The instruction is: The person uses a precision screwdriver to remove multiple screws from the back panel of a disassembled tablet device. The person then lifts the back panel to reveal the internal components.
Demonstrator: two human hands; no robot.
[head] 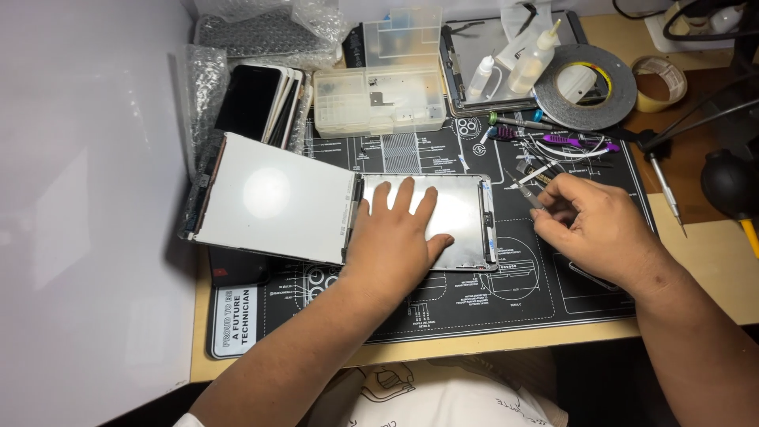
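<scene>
An opened tablet lies on a black work mat (553, 292). Its white screen panel (273, 198) is folded out to the left, and the silver inner plate of the body (462, 213) faces up. My left hand (395, 237) rests flat on that silver plate with fingers spread. To the right of the tablet's edge, my right hand (593, 225) pinches thin metal tweezers (523, 188), whose tip points toward the upper right corner of the body.
Behind the tablet stand a clear plastic parts box (387, 99), a stack of phones (261, 103), small glue bottles (530, 59), a big tape roll (589, 87) and a smaller one (660, 79). Loose tools (553, 142) and a screwdriver (664, 190) lie right. A white wall (87, 198) stands left.
</scene>
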